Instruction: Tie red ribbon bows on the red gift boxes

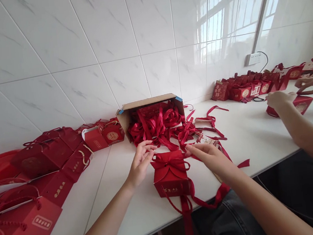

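Observation:
A small red gift box point(171, 178) with gold print stands near the front edge of the white table point(118, 178). A red ribbon bow point(170, 159) lies across its top, and ribbon tails hang over the table edge. My left hand point(140, 163) pinches the bow's left end with its fingers together. My right hand point(209, 156) holds the ribbon at the box's right top corner, fingers closed on it.
An open cardboard box point(149, 104) full of red ribbons stands behind. Finished red boxes point(45, 160) pile at the left and more point(243, 88) line the wall at the right. Another person's hands point(280, 99) work on a red box point(302, 104) at the far right.

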{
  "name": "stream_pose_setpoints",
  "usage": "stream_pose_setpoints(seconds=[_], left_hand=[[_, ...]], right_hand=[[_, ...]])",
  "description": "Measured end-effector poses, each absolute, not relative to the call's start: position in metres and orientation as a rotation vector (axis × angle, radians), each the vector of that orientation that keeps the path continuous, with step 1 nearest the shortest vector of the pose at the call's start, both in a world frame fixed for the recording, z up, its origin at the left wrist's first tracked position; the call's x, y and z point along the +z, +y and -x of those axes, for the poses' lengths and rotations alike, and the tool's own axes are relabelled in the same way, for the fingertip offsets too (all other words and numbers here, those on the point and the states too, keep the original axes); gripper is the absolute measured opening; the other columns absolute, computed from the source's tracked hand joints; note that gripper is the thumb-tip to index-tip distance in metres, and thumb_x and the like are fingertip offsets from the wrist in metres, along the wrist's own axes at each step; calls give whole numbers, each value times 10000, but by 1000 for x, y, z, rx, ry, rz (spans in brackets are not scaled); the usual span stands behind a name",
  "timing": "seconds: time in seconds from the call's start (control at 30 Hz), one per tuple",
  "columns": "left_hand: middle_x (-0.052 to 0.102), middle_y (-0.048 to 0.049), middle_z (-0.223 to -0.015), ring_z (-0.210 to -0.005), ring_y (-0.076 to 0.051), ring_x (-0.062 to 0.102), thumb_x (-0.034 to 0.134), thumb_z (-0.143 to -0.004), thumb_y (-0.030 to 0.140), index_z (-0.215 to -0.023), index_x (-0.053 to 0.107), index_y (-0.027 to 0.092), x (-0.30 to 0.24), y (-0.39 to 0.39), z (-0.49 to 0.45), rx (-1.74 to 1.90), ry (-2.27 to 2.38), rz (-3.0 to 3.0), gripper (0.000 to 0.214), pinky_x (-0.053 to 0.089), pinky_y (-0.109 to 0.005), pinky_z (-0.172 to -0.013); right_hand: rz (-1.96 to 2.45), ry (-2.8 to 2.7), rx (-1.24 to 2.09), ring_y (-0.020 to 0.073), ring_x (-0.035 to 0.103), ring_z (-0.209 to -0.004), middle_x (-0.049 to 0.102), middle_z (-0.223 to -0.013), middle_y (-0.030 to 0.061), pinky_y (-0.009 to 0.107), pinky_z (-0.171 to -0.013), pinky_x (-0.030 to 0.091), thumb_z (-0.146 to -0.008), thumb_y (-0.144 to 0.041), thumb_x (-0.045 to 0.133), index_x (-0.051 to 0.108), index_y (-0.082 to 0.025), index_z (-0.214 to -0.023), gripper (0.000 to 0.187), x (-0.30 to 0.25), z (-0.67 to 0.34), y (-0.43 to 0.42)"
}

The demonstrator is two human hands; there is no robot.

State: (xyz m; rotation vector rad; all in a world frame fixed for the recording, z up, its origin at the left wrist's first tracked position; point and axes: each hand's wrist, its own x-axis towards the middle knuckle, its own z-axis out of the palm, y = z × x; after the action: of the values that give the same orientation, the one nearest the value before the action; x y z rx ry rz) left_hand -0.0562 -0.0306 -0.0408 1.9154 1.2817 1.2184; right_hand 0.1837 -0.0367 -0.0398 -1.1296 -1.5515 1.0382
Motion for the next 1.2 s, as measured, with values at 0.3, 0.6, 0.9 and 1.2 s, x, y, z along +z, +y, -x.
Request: stream_pose_setpoints(seconds=[0.3, 0.6, 0.9, 1.2], left_hand=[[462, 8, -572, -603, -141, 417, 456, -864, 560, -550, 480, 163, -21, -29, 78, 882, 1272, -1704, 507, 334, -276, -620], [617, -31, -714, -672, -142, 502, 700, -744, 364, -784, 690, 125, -29, -29, 72, 713, 1108, -1522, 243, 390, -264, -663], [670, -52, -792, -734, -154, 540, 722, -714, 284, -816, 726, 131, -26, -30, 73, 657, 991, -1421, 184, 407, -261, -727], [525, 16, -559, -574, -104, 404, 717, -622, 231, -552, 628, 142, -29, -25, 77, 678, 984, -1353, 144, 340, -232, -604]], right_hand=[[1018, -1840, 624, 258, 510, -1176, 574, -1233, 81, 438, -997, 392, -785, -340, 631, 710, -247, -917, 179, -28, -158, -39], [1149, -2057, 407, 303, 400, -1276, 537, -1315, 59, 535, -1004, 320, -773, -256, 616, 716, -249, -753, 103, -31, -136, -39], [1201, -2082, 382, 310, 388, -1272, 532, -1330, 36, 544, -993, 311, -788, -268, 593, 698, -239, -748, 116, -32, -137, -41], [1225, -2079, 420, 310, 383, -1270, 536, -1323, 42, 546, -993, 312, -784, -264, 597, 710, -241, -741, 123, -31, -138, -43]])
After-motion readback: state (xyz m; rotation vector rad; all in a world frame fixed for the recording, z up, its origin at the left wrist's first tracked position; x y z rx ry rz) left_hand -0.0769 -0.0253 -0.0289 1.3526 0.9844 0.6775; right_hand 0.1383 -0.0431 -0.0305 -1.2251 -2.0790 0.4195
